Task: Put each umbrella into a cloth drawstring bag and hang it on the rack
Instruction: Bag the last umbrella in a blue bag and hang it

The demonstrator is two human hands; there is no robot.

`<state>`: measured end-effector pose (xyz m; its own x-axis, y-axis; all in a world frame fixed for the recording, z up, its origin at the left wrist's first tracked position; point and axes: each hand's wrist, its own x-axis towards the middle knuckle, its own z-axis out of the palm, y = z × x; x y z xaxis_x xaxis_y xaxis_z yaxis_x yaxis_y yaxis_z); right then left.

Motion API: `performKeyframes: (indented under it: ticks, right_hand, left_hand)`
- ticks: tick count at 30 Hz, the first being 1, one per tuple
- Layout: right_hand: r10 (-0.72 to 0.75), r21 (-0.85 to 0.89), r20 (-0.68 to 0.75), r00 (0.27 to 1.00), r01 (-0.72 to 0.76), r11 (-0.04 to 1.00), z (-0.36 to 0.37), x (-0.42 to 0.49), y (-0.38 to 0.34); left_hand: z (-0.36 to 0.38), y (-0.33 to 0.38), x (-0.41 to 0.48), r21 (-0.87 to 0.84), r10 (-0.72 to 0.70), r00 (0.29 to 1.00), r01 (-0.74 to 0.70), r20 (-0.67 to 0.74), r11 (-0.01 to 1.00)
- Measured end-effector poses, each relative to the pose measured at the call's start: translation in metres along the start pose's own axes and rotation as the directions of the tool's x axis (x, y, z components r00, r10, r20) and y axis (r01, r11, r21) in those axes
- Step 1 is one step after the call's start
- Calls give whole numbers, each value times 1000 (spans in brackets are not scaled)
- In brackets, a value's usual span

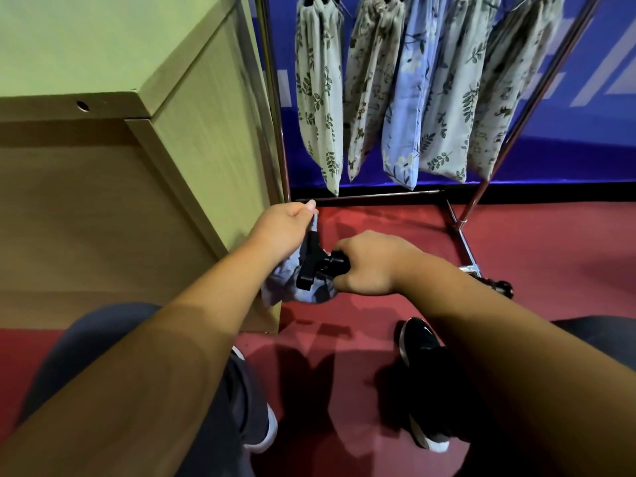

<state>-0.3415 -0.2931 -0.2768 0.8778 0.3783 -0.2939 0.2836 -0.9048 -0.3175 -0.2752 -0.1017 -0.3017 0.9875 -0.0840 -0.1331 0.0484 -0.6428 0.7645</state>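
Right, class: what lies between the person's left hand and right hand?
Head view: the black umbrella handle and bunched blue cloth bag, held between left hand and right hand.

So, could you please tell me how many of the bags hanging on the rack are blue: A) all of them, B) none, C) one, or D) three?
C: just one blue bag hangs on the rack; the other hanging bags are grey or beige with dark prints.
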Motion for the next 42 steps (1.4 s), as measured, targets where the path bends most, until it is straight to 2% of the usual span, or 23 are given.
performKeyframes:
  ticks: [3,5,10,16,18,21,23,26,30,32,34,37,40,42]
  right_hand:
    - [-18,22,15,1000,18,1000,2,3,-5]
    - [17,95,62,998,-22,995,3,4,-4]
    - [173,334,142,975,-212,918,4,12,7]
    - [302,444,281,911,-402,801,3,17,29]
    - [341,482,279,897,-438,759,7,19,29]
    - [407,535,227,885,-462,707,12,21,28]
    - [424,543,283,860,-508,669,13,23,27]
    - [395,524,390,832,-553,648,10,24,25]
    - [281,615,364,888,-455,644,14,28,20]
    - [232,694,323,917,-396,601,17,32,15]
    - [198,779,306,931,-364,510,17,34,12]
    - [116,827,376,919,-390,405,11,33,9]
    - [79,869,365,928,-370,328,11,34,7]
    - [57,920,324,944,-329,213,12,35,3]
  left_hand:
    - [-2,2,-3,28,16,1000,-15,-10,999]
    - [-3,4,-4,18,38,999,-39,22,999]
    - [-9,18,-14,-15,128,976,-127,175,992]
    - [-19,30,-27,110,254,934,-289,252,951]
    - [-20,33,-33,201,322,911,-376,257,905]
    - [-11,34,-41,209,394,889,-441,233,873]
    - [-2,32,-42,239,366,907,-410,207,880]
    - [5,27,-37,418,273,951,-309,144,854]
    - [9,24,-32,567,205,969,-248,141,786]
    - [10,22,-29,600,193,972,-233,132,765]
    - [11,19,-23,584,202,976,-212,83,783]
    - [9,20,-19,488,238,971,-225,36,844]
    - [13,23,-20,217,201,976,-214,80,953]
    - [14,24,-21,60,174,979,-181,106,982]
